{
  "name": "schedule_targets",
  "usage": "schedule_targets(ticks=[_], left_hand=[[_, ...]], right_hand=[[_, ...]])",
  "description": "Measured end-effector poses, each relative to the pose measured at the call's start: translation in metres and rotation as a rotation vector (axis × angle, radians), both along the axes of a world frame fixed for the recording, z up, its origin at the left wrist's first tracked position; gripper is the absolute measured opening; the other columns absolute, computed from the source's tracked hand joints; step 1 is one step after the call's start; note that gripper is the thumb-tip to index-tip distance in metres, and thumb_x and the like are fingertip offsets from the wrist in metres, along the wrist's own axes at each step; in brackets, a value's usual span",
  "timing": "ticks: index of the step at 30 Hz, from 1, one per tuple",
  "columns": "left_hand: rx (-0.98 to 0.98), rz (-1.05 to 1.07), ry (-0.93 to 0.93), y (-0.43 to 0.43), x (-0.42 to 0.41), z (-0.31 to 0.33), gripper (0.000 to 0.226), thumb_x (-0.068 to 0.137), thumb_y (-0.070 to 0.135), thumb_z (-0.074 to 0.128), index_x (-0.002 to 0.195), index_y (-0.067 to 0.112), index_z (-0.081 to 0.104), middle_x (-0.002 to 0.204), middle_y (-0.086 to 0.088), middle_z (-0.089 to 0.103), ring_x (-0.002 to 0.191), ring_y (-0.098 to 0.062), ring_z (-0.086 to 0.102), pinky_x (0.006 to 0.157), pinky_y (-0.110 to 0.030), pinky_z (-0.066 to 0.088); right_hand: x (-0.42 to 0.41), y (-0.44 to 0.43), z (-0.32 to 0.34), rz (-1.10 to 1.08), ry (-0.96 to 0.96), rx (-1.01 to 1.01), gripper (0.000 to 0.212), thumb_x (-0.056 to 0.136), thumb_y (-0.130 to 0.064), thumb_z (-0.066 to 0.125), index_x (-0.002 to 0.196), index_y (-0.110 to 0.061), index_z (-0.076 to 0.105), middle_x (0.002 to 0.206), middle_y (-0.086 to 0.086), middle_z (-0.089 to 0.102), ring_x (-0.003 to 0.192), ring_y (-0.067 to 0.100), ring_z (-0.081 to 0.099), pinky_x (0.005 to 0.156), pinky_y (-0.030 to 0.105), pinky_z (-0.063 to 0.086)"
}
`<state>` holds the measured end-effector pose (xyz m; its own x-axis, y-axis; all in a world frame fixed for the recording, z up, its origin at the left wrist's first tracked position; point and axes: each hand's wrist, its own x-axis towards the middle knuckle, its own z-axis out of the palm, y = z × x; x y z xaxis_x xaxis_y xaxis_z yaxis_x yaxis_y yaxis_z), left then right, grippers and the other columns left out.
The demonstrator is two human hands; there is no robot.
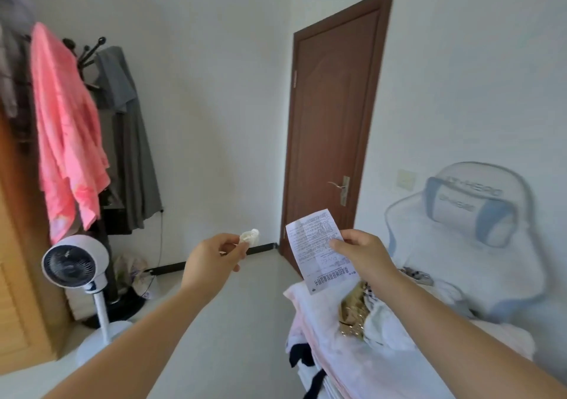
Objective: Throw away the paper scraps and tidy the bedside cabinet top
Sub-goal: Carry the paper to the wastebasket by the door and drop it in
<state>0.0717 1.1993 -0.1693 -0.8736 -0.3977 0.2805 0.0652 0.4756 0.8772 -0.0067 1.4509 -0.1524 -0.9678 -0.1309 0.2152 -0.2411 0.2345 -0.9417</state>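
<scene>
My left hand [211, 256] is held out at mid-frame and pinches a small crumpled white paper scrap [250, 235] between thumb and fingertips. My right hand [363, 253] is raised beside it and grips a flat printed paper slip [316, 249] by its right edge; the slip hangs upright with text on it. Both hands are in the air above the floor. The bedside cabinet is out of view.
A brown closed door [331, 116] stands straight ahead. A white standing fan [75, 265] and a coat rack with pink [66, 128] and grey clothes are at the left. A white-and-blue gaming chair [469, 233] and a pile of laundry [346, 337] fill the lower right.
</scene>
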Motion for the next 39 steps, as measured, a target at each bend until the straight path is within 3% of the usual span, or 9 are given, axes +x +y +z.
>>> schedule_targets(ticks=[4,10,16,22,26,29,34,37,39], left_hand=[[-0.021,0.073,-0.008,-0.048,-0.047,-0.005,0.013,0.086,0.042,0.062,0.089,0.031,0.068,0.075,0.010,0.072,0.057,-0.004,0.064,0.056,-0.026,0.046],[-0.017,0.071,-0.013,-0.119,-0.148,-0.011,0.013,0.086,0.044,0.061,0.087,0.032,0.065,0.078,0.009,0.071,0.063,-0.008,0.067,0.063,-0.032,0.052],[-0.045,-0.051,-0.010,-0.190,-0.268,-0.004,0.012,0.086,0.047,0.059,0.085,0.036,0.064,0.078,0.009,0.071,0.065,-0.007,0.066,0.065,-0.032,0.054],[-0.090,-0.152,-0.016,-0.232,-0.388,0.009,0.007,0.089,0.038,0.058,0.090,0.032,0.063,0.079,0.008,0.071,0.068,-0.009,0.067,0.055,-0.024,0.046],[-0.082,-0.229,-0.027,-0.229,-0.467,0.003,0.014,0.089,0.038,0.059,0.094,0.027,0.065,0.078,0.007,0.070,0.067,-0.010,0.066,0.054,-0.022,0.044],[-0.071,-0.281,-0.028,-0.219,-0.537,-0.009,0.015,0.090,0.037,0.059,0.096,0.025,0.065,0.078,0.007,0.071,0.065,-0.010,0.066,0.057,-0.022,0.044],[-0.104,-0.352,-0.053,-0.190,-0.651,-0.030,0.007,0.089,0.038,0.059,0.085,0.034,0.064,0.075,0.008,0.071,0.063,-0.011,0.067,0.067,-0.030,0.053],[-0.138,-0.405,-0.064,-0.165,-0.714,-0.036,0.010,0.088,0.038,0.060,0.079,0.036,0.063,0.073,0.008,0.072,0.060,-0.010,0.066,0.060,-0.024,0.051],[-0.141,-0.440,-0.083,-0.148,-0.752,-0.038,0.009,0.088,0.038,0.060,0.086,0.030,0.065,0.074,0.008,0.072,0.061,-0.010,0.067,0.059,-0.022,0.050]], right_hand=[[-0.061,-0.054,-0.004,0.071,-0.015,-0.014,0.006,0.084,-0.012,0.066,0.087,-0.013,0.072,0.084,0.007,0.075,0.077,0.022,0.071,0.076,0.041,0.056],[-0.150,-0.131,-0.015,0.090,-0.049,-0.026,0.009,0.087,-0.014,0.064,0.091,-0.010,0.071,0.084,0.005,0.075,0.067,0.012,0.072,0.051,0.020,0.052],[-0.250,-0.196,-0.021,-0.027,-0.066,-0.077,0.009,0.087,-0.019,0.064,0.093,-0.017,0.071,0.086,-0.002,0.075,0.070,0.011,0.072,0.050,0.017,0.050],[-0.342,-0.233,-0.026,-0.138,-0.100,-0.124,0.009,0.088,-0.018,0.064,0.093,-0.018,0.071,0.086,-0.002,0.075,0.068,0.009,0.071,0.048,0.016,0.049],[-0.399,-0.235,-0.038,-0.203,-0.110,-0.132,0.009,0.087,-0.018,0.065,0.093,-0.016,0.071,0.086,-0.001,0.075,0.069,0.010,0.072,0.051,0.019,0.052],[-0.456,-0.226,-0.053,-0.279,-0.120,-0.139,0.010,0.087,-0.018,0.064,0.094,-0.016,0.071,0.090,0.000,0.075,0.077,0.015,0.072,0.063,0.028,0.057],[-0.552,-0.194,-0.075,-0.405,-0.132,-0.187,0.012,0.088,-0.017,0.063,0.098,-0.016,0.070,0.092,0.000,0.074,0.079,0.015,0.071,0.061,0.025,0.056],[-0.605,-0.168,-0.085,-0.507,-0.142,-0.223,0.013,0.088,-0.015,0.062,0.098,-0.014,0.070,0.095,0.004,0.073,0.084,0.022,0.070,0.075,0.037,0.058],[-0.634,-0.151,-0.091,-0.560,-0.153,-0.242,0.011,0.088,-0.014,0.062,0.095,-0.015,0.070,0.093,0.004,0.073,0.083,0.022,0.070,0.074,0.037,0.058]])
